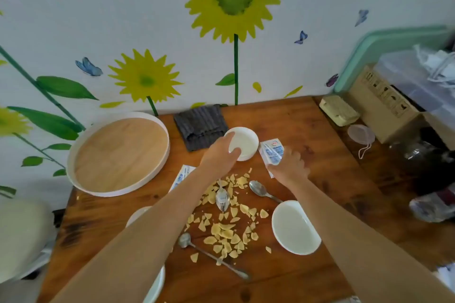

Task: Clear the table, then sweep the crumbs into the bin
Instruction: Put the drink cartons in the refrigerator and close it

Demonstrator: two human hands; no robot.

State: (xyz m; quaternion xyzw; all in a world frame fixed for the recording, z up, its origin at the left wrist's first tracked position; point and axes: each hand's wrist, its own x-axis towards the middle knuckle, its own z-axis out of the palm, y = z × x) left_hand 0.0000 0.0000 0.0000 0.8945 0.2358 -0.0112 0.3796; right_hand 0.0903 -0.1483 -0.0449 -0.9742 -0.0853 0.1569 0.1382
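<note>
My left hand (pixel 218 158) grips the near rim of a small white bowl (pixel 245 141) at the middle back of the wooden table (pixel 307 130). My right hand (pixel 289 167) holds a blue-and-white carton (pixel 272 151) just right of that bowl. Yellow crumbs (pixel 226 231) are scattered across the table's centre, with three spoons among them: one (pixel 222 198) in the crumbs, one (pixel 261 190) to its right, one (pixel 209 256) nearer me. A white bowl (pixel 294 227) sits front right. Another carton (pixel 182 176) lies partly hidden under my left forearm.
A round wooden tray with a white rim (pixel 118 154) sits at the back left. A dark folded cloth (pixel 200 126) lies against the wall. White dishes (pixel 155 285) peek from under my left arm. Boxes (pixel 384 103), a container and a plastic bottle (pixel 433 204) crowd the right side.
</note>
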